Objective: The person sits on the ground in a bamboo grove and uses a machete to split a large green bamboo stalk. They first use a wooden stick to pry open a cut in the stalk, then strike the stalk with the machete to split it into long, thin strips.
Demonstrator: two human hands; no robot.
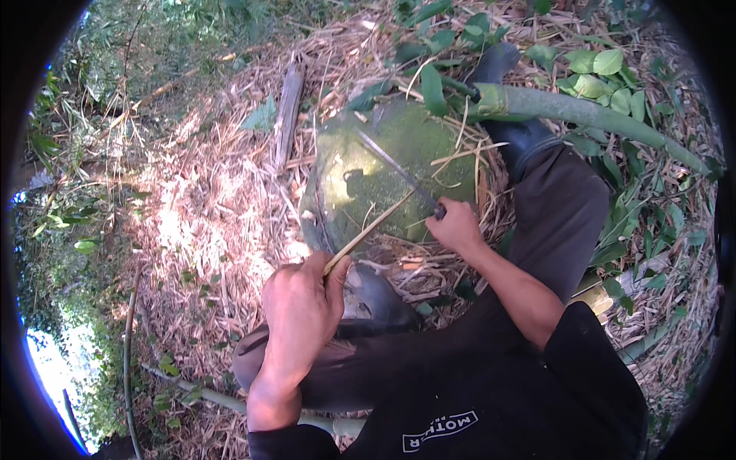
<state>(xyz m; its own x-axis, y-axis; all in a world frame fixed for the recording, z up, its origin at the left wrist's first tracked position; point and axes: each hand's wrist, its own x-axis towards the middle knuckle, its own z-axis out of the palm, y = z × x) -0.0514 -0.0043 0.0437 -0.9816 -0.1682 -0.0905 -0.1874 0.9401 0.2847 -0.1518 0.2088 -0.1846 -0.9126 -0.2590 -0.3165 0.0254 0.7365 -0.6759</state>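
My left hand (300, 305) is closed around the near end of a thin, pale bamboo strip (369, 233). The strip slants up to the right. My right hand (458, 227) grips the dark handle of a knife (389, 162), whose long narrow blade points up and to the left. Strip and blade cross or meet close to the handle; whether they touch, I cannot tell. Both are over a mossy green rock (410, 134) between my legs. A few pale shavings (454, 157) lie on the rock's right side.
A thick green bamboo pole (590, 113) reaches in from the right above the rock. My dark boots (530, 144) stand on either side of the rock. Dry bamboo litter (207, 199) covers the ground, with a weathered wood piece (289, 111) at upper left and green leaves (598, 69) at upper right.
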